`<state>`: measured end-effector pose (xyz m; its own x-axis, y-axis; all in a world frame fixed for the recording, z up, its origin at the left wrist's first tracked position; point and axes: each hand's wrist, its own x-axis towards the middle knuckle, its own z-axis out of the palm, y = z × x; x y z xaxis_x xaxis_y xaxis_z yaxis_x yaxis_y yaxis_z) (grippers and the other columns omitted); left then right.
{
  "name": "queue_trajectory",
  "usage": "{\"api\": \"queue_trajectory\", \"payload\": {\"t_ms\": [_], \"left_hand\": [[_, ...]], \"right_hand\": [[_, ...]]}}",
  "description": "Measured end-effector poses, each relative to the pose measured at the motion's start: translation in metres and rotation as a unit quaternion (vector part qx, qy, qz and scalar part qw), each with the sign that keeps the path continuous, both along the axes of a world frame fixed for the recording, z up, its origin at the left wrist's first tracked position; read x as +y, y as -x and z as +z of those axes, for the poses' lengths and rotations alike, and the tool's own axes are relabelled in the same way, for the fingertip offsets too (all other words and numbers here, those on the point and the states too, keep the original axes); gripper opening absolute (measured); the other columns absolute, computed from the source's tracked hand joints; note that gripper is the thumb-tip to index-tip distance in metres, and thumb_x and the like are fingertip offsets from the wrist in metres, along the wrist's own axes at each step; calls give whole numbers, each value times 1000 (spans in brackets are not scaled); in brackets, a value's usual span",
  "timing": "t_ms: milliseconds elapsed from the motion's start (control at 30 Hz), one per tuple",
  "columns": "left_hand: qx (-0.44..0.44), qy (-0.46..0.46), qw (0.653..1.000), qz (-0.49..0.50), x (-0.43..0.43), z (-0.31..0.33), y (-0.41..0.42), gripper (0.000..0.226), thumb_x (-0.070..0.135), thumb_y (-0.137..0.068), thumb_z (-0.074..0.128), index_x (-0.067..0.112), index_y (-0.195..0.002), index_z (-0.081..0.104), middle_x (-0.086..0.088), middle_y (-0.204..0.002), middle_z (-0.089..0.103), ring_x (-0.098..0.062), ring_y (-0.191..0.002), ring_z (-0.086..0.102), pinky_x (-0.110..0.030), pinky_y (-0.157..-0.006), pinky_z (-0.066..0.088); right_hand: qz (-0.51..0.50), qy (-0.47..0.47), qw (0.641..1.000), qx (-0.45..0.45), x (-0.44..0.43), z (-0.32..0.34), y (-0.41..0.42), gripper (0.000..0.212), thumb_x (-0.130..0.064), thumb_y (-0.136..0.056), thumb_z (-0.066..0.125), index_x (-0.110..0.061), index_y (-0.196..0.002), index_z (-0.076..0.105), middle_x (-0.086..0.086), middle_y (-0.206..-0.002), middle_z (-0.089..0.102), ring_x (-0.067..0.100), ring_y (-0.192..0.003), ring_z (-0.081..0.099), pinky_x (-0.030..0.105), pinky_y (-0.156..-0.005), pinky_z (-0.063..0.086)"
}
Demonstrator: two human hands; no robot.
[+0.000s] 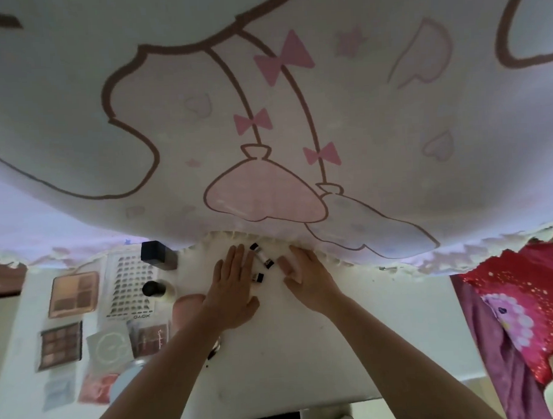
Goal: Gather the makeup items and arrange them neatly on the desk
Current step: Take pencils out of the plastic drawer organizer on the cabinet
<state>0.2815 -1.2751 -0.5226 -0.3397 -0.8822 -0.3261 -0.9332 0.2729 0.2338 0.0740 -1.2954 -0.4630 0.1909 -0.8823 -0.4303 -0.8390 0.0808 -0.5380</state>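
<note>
Two small white tubes with black caps (262, 257) lie at the far middle of the white desk (306, 350), under the curtain's hem. My left hand (232, 287) rests flat beside them, its fingers spread and touching the tubes. My right hand (306, 271) lies flat just to their right, holding nothing. On the left of the desk are eyeshadow palettes (74, 294) (61, 345), a false-lash card (131, 283), a black box (158, 254), a black-capped bottle (156, 289) and a pink sponge (187, 308).
A large white curtain (264, 114) with pink bows and brown outlines hangs over the desk's far edge. Red and pink patterned fabric (520, 309) hangs at the right. Sachets (97, 388) and a round lid (127, 380) sit at the near left.
</note>
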Motion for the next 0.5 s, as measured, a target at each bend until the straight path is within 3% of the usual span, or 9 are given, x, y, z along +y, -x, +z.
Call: {"api": "queue_trajectory", "payload": {"t_ms": [100, 200, 300, 400, 500], "left_hand": [[3, 25, 999, 44, 6, 32, -2, 93, 33, -80, 61, 8, -154, 10, -17, -161, 8, -37, -148, 12, -57, -114, 22], [-6, 65, 994, 86, 10, 80, -10, 67, 32, -96, 37, 11, -155, 13, -13, -163, 3, -33, -151, 5, -55, -118, 18], [37, 142, 979, 141, 22, 136, -22, 58, 30, -90, 30, 10, -141, 48, -16, -149, 43, -37, -138, 40, -57, -107, 36], [54, 241, 945, 213, 53, 195, -33, 52, 29, -94, 32, 11, -140, 48, -17, -148, 44, -36, -138, 39, -57, -107, 37], [13, 349, 883, 315, 105, 243, -45, 52, 32, -98, 33, 9, -143, 44, -22, -152, 37, -39, -141, 31, -58, -107, 32]], "right_hand": [[-10, 13, 1000, -7, 2, 20, 5, 44, -41, -102, 45, -19, -140, 38, 6, -145, 43, 25, -131, 47, 37, -103, 45], [15, 34, 999, -13, 1, 54, 8, 53, -43, -103, 42, -22, -150, 32, 2, -154, 34, 20, -140, 38, 36, -111, 38], [56, 115, 990, -51, -3, 97, 6, 55, -36, -103, 43, -26, -154, 24, 1, -157, 28, 19, -143, 32, 37, -113, 37], [100, 203, 970, -89, -1, 141, -12, 55, -41, -104, 37, -27, -155, 22, 0, -160, 25, 17, -146, 26, 37, -116, 32], [170, 314, 928, -108, 15, 174, -44, 62, -52, -101, 26, -23, -155, 24, 3, -163, 19, 19, -149, 18, 39, -121, 24]]}}
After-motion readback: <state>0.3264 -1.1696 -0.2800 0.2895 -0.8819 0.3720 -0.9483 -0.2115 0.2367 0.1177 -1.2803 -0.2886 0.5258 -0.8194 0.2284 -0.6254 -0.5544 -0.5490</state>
